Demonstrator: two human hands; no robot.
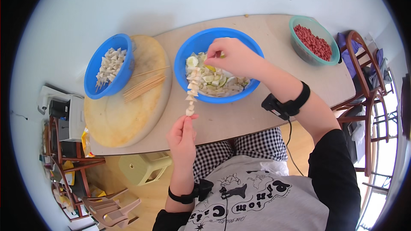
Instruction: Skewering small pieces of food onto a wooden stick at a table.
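My left hand [183,134] pinches the lower end of a skewer [192,91] threaded with pale, cut pieces, held upright in front of a large blue plastic bowl [221,99]. Chopped white and greenish pieces [221,81] fill that bowl. My right hand [232,56] is over the bowl with thumb and fingertips together, just right of the skewer's upper end; whether a piece is between them cannot be told. Left of the bowl, bare wooden skewers [144,87] lie on a thick round board [122,125]. A second blue bowl [124,83] there holds filled skewers [110,65].
A green translucent bowl [293,40] of small red pieces stands at the table's back right. The table [205,125] meets the wall behind. Wooden chairs [369,102] stand at right, a plastic stool [141,166] below at left. A cable [290,144] hangs from the right wrist band.
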